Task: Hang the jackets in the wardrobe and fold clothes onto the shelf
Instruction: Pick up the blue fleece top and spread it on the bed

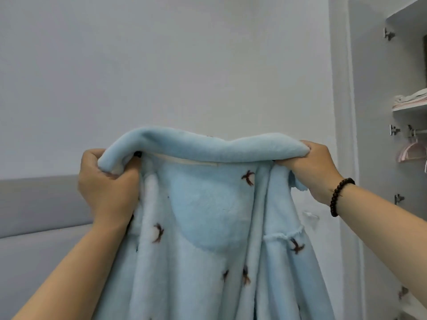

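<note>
Rightward, wardrobe (369, 112) with folded clothes (410, 99).

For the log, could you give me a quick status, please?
Both hands, left and right, grip blue fleece jacket by collar, held up. Not yet hung. Nothing blocking.

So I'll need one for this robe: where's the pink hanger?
In the head view the pink plastic hanger hangs at far right on the wardrobe rail, below the shelf of folded clothes.

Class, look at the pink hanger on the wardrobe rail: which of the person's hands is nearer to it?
Right. The right hand grips the blue fleece jacket's collar just left of the pink hanger; the left hand grips the collar's far end.
</note>
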Demonstrator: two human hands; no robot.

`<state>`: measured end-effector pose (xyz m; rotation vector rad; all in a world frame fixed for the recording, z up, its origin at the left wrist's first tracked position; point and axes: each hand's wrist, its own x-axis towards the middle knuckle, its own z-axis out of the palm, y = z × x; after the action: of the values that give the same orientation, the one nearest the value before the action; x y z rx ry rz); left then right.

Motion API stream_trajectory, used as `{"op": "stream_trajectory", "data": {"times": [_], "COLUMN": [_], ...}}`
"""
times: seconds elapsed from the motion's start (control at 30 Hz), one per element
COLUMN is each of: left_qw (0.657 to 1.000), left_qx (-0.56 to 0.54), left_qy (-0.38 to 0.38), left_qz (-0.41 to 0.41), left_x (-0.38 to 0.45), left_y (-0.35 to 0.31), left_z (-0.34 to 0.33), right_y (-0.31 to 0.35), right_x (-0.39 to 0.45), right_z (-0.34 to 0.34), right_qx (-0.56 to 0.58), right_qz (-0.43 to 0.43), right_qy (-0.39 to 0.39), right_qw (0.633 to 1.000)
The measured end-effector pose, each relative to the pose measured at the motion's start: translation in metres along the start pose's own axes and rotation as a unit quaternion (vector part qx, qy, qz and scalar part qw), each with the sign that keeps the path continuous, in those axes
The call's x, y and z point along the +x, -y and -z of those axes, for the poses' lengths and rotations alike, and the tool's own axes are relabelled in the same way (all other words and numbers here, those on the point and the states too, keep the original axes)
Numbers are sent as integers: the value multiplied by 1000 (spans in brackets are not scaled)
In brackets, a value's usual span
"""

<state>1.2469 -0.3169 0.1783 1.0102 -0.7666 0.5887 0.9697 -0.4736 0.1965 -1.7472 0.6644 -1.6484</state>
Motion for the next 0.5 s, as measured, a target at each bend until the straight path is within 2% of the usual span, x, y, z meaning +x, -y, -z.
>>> {"op": "stream_trajectory", "data": {"times": [0.1,0.17,0.2,0.23,0.3,0.37,0.4,0.43,0.47,0.5], "left_qw": [996,984,971,946,852,773,756,746,755,778], "left_qx": [85,151,192,256,398,466,482,490,481,461], "left_qy": [20,59,102,160,311,391,398,396,375,324], "left_qz": [33,69,95,119,138,177,196,216,242,277], "left_x": [-23,-35,-40,-46,-58,-64,-62,-57,-48,-35], "left_y": [74,126,151,174,228,288,314,337,357,375], "left_z": [46,76,89,99,114,122,121,115,102,85], "right_y": [-42,-72,-90,-108,-152,-203,-229,-253,-273,-291], "right_x": [-26,-37,-41,-43,-44,-38,-32,-25,-14,-3], "right_z": [-28,-57,-74,-93,-136,-186,-214,-242,-270,-299], "right_qx": [-163,-237,-272,-313,-391,-438,-456,-474,-492,-501], "right_qz": [23,-10,-42,-70,-88,-81,-73,-66,-56,-43], "right_qy": [112,234,307,378,474,506,505,495,479,456], "right_qw": [980,943,911,869,784,739,729,725,725,735]}}
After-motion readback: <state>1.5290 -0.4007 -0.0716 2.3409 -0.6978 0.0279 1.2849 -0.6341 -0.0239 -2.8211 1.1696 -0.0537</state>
